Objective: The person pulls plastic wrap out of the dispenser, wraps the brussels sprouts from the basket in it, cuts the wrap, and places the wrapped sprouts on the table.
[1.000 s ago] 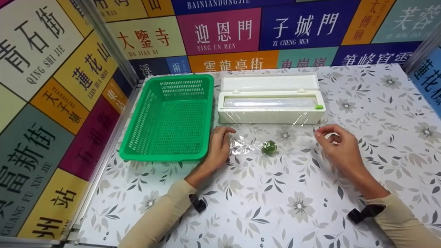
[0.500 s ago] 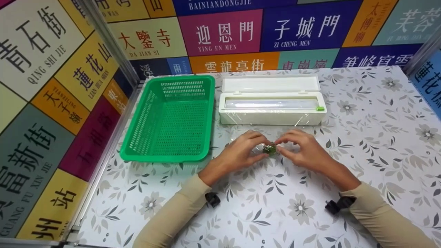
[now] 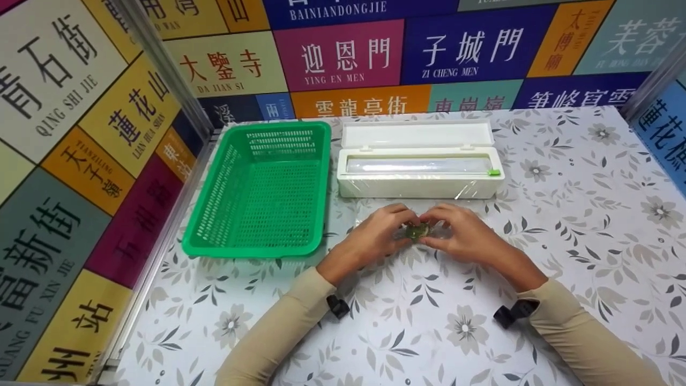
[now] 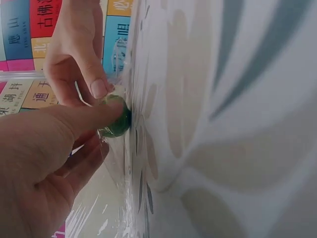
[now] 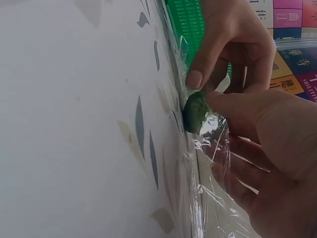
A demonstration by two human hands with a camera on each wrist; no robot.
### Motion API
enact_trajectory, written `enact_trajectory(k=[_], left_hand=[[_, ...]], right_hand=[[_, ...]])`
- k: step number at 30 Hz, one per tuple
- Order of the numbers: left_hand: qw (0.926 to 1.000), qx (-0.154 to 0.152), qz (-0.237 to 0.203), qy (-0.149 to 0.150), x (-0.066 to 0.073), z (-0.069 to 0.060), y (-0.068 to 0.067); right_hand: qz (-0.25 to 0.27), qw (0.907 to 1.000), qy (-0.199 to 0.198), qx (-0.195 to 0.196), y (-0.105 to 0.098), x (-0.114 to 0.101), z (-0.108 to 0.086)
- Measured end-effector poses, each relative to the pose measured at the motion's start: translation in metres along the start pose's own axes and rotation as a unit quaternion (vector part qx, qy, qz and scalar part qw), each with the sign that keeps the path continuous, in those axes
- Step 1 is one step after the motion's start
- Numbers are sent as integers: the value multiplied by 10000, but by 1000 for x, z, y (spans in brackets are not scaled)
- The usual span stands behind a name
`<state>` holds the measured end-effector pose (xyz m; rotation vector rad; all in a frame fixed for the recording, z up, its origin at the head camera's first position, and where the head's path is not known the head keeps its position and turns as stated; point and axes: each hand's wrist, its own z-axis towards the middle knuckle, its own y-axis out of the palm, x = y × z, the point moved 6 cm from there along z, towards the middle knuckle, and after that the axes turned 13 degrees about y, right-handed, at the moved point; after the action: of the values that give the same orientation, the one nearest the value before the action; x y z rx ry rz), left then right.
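Observation:
A small, round green piece of produce (image 3: 417,232), kind unclear, rests on the table between the two hands. Clear cling film (image 5: 200,198) lies crumpled around and beside it. The left hand (image 3: 379,231) pinches it from the left, its thumb over the green surface in the left wrist view. From the right, the right hand (image 3: 462,231) grips the wrapped piece (image 5: 194,113) between thumb and fingers. Both sets of fingertips nearly meet, partly covering the piece in the head view.
A green perforated basket (image 3: 254,253) stands left of the hands. Behind them sits a white cling film dispenser (image 3: 418,188), lid (image 3: 415,134) raised, with a film roll (image 3: 418,165) inside and a bright green slider (image 3: 494,172) at its right end. A floral cloth (image 3: 466,327) covers the table.
Both hands have come inward from either side of the green piece to meet on it. Over the last half second the fingers have closed in more. Basket and dispenser stay put.

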<state>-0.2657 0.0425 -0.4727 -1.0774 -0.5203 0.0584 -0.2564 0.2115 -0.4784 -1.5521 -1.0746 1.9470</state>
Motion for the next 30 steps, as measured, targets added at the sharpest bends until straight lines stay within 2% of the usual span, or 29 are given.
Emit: enact_trajectory(k=[6,11,14,20,27,30], left_hand=[[9993,200,-293,-136,-5,-1,1],[9997,102,-196,-83,-5,0,2],[9995,46,-293,-93,-5,0,3],[9989,108,-369,-257,-7,0,1],[9974,-148,-178,-680,-12,0,4],[9966,-168,-175,-792,-13,0,4]], right_hand=[[-55,9997,227,-14,4,4,1],[94,9998,192,28,1,6,1],[235,9995,227,-45,0,8,1],[41,9996,278,27,-1,10,3],[-192,9989,394,142,-1,13,3],[-294,9982,498,151,-1,15,3]])
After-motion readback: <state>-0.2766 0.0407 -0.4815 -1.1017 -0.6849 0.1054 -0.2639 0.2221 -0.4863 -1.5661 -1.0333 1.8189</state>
